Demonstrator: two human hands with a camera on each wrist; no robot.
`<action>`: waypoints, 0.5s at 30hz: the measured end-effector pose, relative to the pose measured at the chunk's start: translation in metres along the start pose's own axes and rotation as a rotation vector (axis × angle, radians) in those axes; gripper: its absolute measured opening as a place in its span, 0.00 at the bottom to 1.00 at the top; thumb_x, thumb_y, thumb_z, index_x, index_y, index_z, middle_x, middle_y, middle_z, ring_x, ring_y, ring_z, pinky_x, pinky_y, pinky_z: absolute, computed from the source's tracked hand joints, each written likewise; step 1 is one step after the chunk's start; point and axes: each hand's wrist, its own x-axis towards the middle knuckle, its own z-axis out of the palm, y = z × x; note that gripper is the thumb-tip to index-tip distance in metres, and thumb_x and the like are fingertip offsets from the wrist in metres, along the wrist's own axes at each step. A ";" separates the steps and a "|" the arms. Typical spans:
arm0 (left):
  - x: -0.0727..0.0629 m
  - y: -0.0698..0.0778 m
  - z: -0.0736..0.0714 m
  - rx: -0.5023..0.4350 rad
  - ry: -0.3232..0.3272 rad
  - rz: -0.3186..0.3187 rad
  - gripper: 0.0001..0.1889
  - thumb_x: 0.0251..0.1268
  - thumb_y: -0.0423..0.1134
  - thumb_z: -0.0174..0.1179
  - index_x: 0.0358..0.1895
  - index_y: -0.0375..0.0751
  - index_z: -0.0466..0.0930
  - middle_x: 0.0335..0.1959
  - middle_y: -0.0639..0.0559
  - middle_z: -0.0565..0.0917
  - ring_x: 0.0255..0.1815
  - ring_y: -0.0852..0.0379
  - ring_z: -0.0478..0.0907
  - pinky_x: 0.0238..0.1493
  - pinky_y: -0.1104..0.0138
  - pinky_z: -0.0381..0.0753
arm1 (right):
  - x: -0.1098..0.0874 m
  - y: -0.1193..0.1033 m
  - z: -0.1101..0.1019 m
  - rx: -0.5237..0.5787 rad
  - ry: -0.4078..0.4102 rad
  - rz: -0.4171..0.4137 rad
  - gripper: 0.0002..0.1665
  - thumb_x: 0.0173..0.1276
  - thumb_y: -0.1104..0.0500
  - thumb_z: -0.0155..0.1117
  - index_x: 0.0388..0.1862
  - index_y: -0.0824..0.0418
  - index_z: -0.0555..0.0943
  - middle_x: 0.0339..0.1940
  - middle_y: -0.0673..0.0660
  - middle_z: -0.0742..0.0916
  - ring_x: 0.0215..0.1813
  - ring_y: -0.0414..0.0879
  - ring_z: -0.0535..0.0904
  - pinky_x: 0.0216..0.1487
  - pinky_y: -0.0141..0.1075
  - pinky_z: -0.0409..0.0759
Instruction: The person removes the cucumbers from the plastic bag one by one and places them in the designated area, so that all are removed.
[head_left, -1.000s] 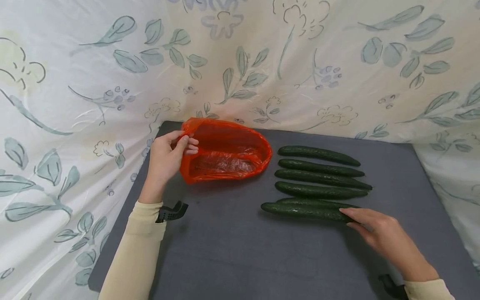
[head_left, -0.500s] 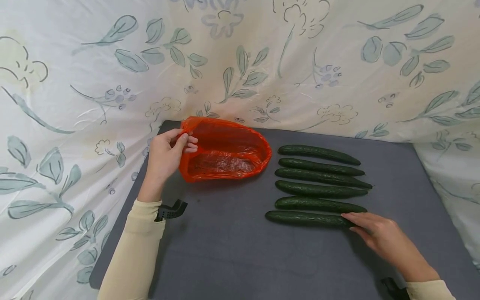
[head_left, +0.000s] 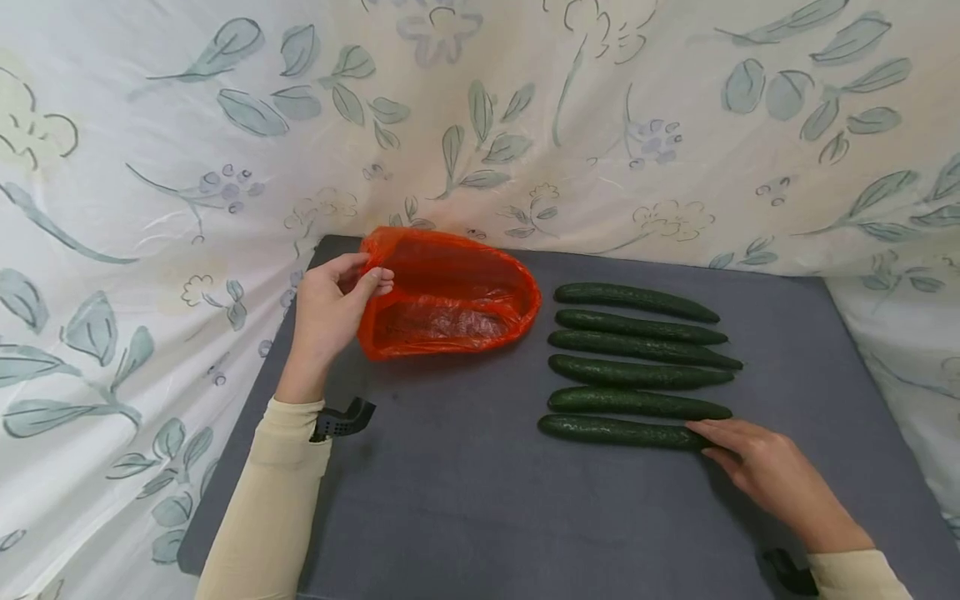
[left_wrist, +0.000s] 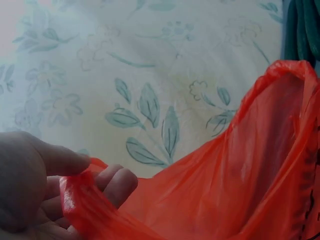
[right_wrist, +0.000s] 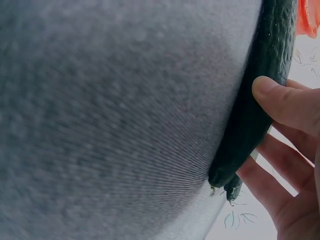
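At the back left, my left hand (head_left: pixel 330 308) pinches the edge of a red plastic bag (head_left: pixel 450 346) between thumb and fingers. The bag's mouth gapes toward me, and its inside shows nothing in it. In the left wrist view, the bag's rim (left_wrist: pixel 80 200) is folded under my thumb. My right hand (head_left: pixel 772 471) holds the right end of the nearest cucumber (head_left: pixel 615 430), which lies on the table. In the right wrist view, my thumb is on one side of this cucumber (right_wrist: pixel 250 120) and my fingers are on the other.
Several more cucumbers (head_left: pixel 637 372) lie in a row behind the held one, roughly parallel, right of the bag. All are on a dark grey tabletop (head_left: pixel 480 500). A flower-patterned curtain (head_left: pixel 480 125) hangs behind and at both sides.
The cucumber in my right hand has come down from over the one behind it and shifted slightly right, so it now lies in front. My left hand keeps its hold on the bag.
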 end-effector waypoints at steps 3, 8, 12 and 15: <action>-0.002 0.002 -0.001 0.068 0.015 -0.007 0.20 0.78 0.38 0.70 0.64 0.30 0.85 0.47 0.40 0.92 0.42 0.53 0.92 0.53 0.67 0.89 | 0.000 0.001 0.001 -0.011 0.004 -0.005 0.42 0.42 0.72 0.90 0.61 0.59 0.90 0.49 0.59 0.92 0.39 0.55 0.90 0.30 0.46 0.91; -0.004 0.005 -0.001 0.125 0.048 -0.012 0.20 0.76 0.41 0.72 0.63 0.33 0.87 0.49 0.40 0.92 0.49 0.48 0.91 0.61 0.56 0.88 | 0.001 0.000 0.002 -0.020 0.010 -0.004 0.42 0.42 0.71 0.89 0.62 0.59 0.90 0.50 0.60 0.92 0.39 0.56 0.90 0.30 0.48 0.90; -0.005 0.005 -0.001 0.143 0.087 -0.006 0.19 0.76 0.39 0.72 0.63 0.34 0.87 0.53 0.40 0.90 0.53 0.46 0.88 0.63 0.53 0.87 | -0.001 -0.001 0.003 -0.030 0.013 0.009 0.42 0.42 0.70 0.90 0.61 0.59 0.90 0.50 0.60 0.91 0.40 0.56 0.90 0.30 0.49 0.90; -0.009 0.002 -0.001 0.132 0.125 0.018 0.20 0.75 0.36 0.71 0.66 0.36 0.85 0.58 0.42 0.88 0.57 0.46 0.87 0.64 0.58 0.86 | -0.002 -0.003 0.004 -0.031 0.026 0.025 0.41 0.41 0.69 0.91 0.59 0.60 0.90 0.50 0.60 0.91 0.40 0.57 0.90 0.30 0.50 0.90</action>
